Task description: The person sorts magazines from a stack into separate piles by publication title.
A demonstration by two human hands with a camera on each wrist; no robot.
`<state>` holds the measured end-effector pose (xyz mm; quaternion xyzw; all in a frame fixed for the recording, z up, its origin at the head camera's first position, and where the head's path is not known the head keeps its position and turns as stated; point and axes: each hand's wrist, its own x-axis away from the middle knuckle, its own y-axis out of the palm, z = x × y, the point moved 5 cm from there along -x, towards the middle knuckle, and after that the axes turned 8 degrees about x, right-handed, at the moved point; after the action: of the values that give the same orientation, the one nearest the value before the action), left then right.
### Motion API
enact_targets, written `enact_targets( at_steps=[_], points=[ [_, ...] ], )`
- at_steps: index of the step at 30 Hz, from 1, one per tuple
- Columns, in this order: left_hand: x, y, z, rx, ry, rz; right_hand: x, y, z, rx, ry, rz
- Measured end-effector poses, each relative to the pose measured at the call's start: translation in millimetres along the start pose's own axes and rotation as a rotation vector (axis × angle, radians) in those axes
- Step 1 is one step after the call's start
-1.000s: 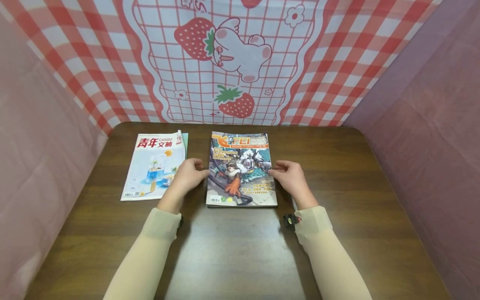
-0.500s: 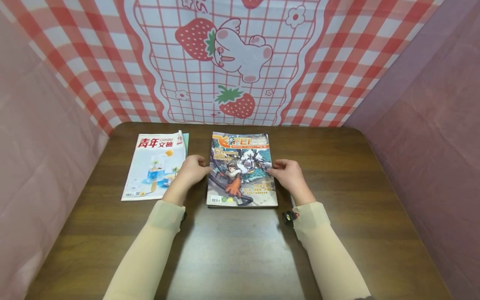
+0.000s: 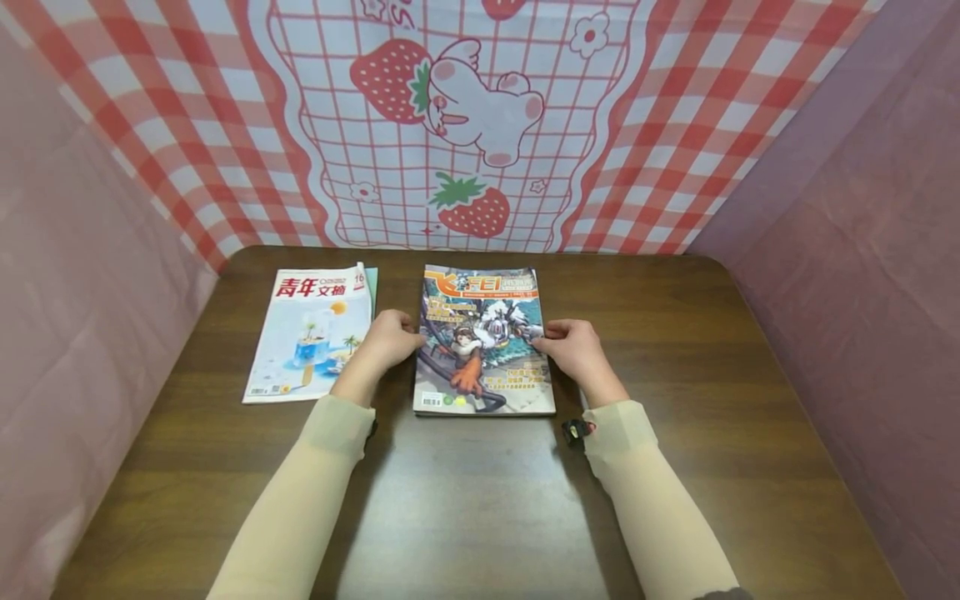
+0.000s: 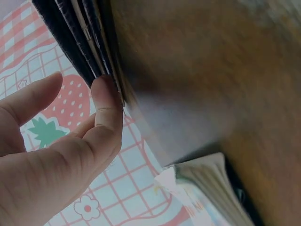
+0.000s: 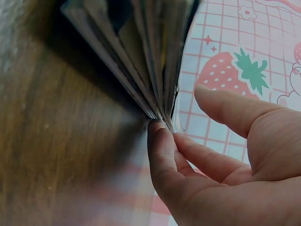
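A stack of magazines [image 3: 480, 346] lies flat near the middle of the desk [image 3: 465, 517], its colourful comic-style cover facing up, with both hands apart at its 2 long sides. The left hand [image 3: 384, 343] touches the stack's left side, where the left wrist view shows several dark spines against a fingertip, the thumb standing off to the side. The right hand [image 3: 577, 348] touches the opposite side; its wrist view shows fingertips against the page edges and the thumb raised away. Neither hand is clamped on the stack. Left of the left hand lies a white magazine [image 3: 300, 333] with red lettering and the number 16, resting over a pale green item [image 3: 372, 287] whose edge peeks out at the right. Behind the desk hangs a red-and-white checked cloth [image 3: 525, 192] printed with strawberries.
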<state>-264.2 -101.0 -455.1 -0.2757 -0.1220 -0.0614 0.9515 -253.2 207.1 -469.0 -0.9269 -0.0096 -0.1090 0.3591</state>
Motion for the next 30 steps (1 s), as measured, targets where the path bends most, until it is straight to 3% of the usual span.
enact_targets(
  at_steps=[15,30],
  points=[
    [-7.1,5.3,-1.6,-0.04,0.024,0.009,-3.6,3.6,1.9,0.032,0.015,-0.014],
    [-1.8,9.6,0.1,-0.113,0.006,-0.039,-4.0,4.8,1.7,0.083,0.056,-0.039]
  ],
)
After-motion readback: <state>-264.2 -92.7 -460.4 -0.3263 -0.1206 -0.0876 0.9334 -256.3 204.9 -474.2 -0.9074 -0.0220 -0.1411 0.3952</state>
